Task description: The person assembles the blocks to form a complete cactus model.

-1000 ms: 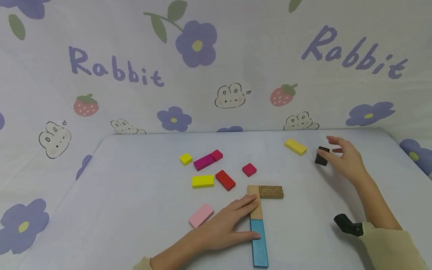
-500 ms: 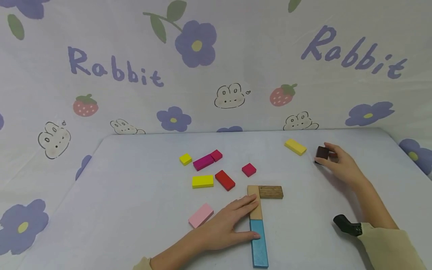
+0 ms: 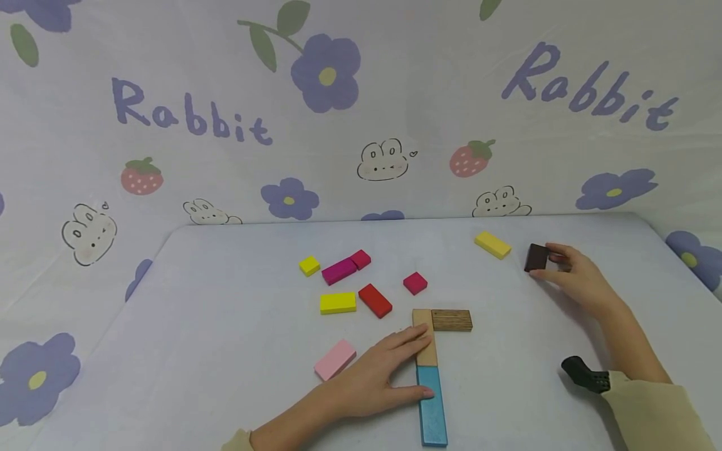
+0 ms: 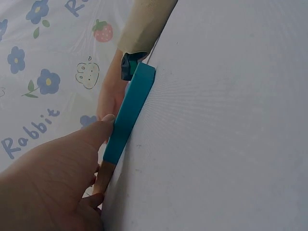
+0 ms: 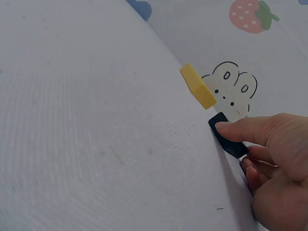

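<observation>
At the far right, my right hand (image 3: 581, 279) pinches a small black block (image 3: 536, 257) between thumb and fingers. The right wrist view shows the thumb on one face of this black block (image 5: 226, 135), fingers behind it. My left hand (image 3: 366, 379) lies with fairly straight fingers across two blocks set end to end. Its fingertips rest on the light wooden block (image 3: 426, 351), its thumb on the blue block (image 3: 432, 416). From the top of the light one, a brown wood-grained block (image 3: 452, 320) sticks out to the right, forming a corner.
A yellow block (image 3: 493, 245) lies left of the black one. Left of the row are a red block (image 3: 375, 300), a crimson cube (image 3: 415, 283), a bright yellow block (image 3: 338, 303), a magenta block (image 3: 339, 271) and a pink block (image 3: 335, 359). A patterned cloth hangs behind the table.
The right hand's fingers have closed round the black block, which has turned slightly and now shows a broader face. The left hand stays in place on its blocks.
</observation>
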`<act>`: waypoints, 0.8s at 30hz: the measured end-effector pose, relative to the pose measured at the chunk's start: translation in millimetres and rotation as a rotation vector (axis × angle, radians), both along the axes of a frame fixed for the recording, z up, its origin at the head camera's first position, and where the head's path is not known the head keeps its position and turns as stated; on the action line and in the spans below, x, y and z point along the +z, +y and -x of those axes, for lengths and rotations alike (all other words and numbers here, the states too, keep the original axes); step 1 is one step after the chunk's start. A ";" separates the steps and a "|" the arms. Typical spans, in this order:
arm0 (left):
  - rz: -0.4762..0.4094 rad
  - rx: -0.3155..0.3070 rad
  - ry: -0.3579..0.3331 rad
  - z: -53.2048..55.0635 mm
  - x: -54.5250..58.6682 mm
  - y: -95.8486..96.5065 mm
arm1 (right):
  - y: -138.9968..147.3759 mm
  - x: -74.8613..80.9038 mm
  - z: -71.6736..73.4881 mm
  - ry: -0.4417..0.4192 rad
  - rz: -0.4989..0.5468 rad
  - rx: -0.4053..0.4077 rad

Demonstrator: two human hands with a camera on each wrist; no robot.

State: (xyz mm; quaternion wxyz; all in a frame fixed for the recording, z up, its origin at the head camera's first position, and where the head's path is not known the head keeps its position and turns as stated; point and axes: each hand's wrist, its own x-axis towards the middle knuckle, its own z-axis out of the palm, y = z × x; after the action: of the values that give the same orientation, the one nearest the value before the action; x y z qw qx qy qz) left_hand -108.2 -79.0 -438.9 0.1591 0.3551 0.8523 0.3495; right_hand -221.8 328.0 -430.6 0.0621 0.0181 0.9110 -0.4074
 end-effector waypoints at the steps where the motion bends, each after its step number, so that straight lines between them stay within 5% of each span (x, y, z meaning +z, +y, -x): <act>1: -0.002 0.000 0.000 0.0 -0.1 0.1 | 0.3 -0.6 -0.2 0.000 -0.002 -0.001; 24: -0.008 0.001 -0.016 -0.5 0.7 0.5 | -1.2 1.3 -1.7 0.000 0.082 -0.016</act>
State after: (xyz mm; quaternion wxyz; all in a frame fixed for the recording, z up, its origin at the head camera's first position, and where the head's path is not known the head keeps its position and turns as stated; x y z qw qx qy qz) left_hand -107.7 -78.5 -438.2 0.1643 0.3524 0.8497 0.3560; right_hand -220.1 326.7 -429.4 0.0595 0.0230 0.8934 -0.4448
